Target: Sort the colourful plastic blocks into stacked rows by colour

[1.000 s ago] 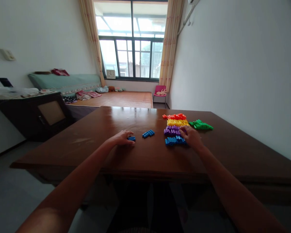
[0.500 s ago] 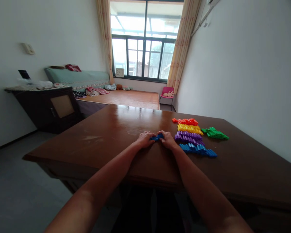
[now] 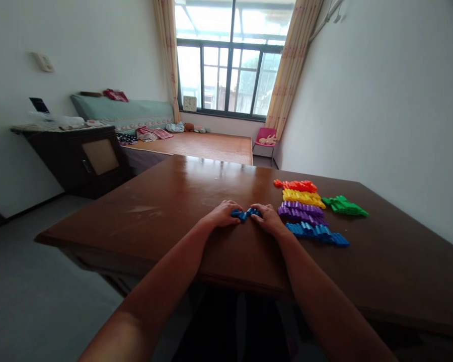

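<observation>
Low over the brown table [image 3: 166,201], my left hand [image 3: 225,213] is closed on the left end of some small blue plastic pieces [image 3: 243,215]. The fingers of my right hand [image 3: 267,217] are closed on their right end. My fingers partly cover these pieces, and their exact kind is too small to make out. Just right of my right hand lie rows of similar plastic pieces: a blue row [image 3: 317,233] nearest me, then a purple row [image 3: 302,212], a yellow row [image 3: 304,197] and an orange-red row [image 3: 299,186].
Green plastic pieces [image 3: 345,205] lie to the right of the rows. Beyond the table's far edge stand a bed [image 3: 211,144] and a pink chair [image 3: 265,137]. A dark cabinet [image 3: 66,156] is at the left, a white wall [image 3: 400,110] at the right.
My hands have moved slightly apart, and more of the blue pieces shows between them. The view has tilted down a little and shifted left. The coloured rows lie as before.
</observation>
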`<move>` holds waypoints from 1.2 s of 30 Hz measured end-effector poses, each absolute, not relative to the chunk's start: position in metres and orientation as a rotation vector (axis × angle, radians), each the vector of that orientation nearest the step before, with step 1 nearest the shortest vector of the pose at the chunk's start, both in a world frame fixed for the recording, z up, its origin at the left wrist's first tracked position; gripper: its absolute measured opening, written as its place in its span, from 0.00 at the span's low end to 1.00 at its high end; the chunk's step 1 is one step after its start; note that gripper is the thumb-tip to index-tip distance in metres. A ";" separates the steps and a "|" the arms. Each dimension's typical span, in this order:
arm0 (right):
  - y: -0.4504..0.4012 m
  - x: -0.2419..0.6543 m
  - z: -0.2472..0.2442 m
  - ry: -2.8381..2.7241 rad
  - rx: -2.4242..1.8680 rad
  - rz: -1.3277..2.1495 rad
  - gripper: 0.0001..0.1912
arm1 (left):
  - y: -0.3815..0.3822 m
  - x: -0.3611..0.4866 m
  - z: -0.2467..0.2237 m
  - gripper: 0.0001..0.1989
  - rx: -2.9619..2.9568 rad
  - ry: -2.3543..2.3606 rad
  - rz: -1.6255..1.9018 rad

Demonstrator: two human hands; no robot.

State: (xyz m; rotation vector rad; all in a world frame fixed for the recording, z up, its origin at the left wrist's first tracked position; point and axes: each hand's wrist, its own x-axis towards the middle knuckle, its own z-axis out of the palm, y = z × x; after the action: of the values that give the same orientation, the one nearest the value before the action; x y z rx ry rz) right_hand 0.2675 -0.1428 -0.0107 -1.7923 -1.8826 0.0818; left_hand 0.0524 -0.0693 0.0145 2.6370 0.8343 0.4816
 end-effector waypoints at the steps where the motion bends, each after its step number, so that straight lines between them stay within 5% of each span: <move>1: -0.143 0.268 -0.010 -1.895 -1.796 0.085 0.20 | -0.070 0.053 0.015 0.19 2.647 0.861 0.462; 7: -0.147 0.273 -0.004 -1.897 -1.855 0.091 0.29 | -0.073 0.054 0.018 0.22 2.531 1.236 0.489; 17: -0.150 0.270 -0.004 -1.881 -1.668 0.283 0.24 | -0.078 0.046 0.029 0.28 2.427 0.776 0.323; 36: -0.154 0.262 0.003 -1.888 -1.705 0.264 0.18 | -0.066 0.057 0.017 0.27 2.545 0.842 0.427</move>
State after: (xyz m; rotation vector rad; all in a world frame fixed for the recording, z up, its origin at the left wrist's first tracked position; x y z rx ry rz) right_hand 0.2619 -0.1540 0.0028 -1.7055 -1.8880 0.2643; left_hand 0.0571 -0.0659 0.0174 2.5447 0.8422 0.4267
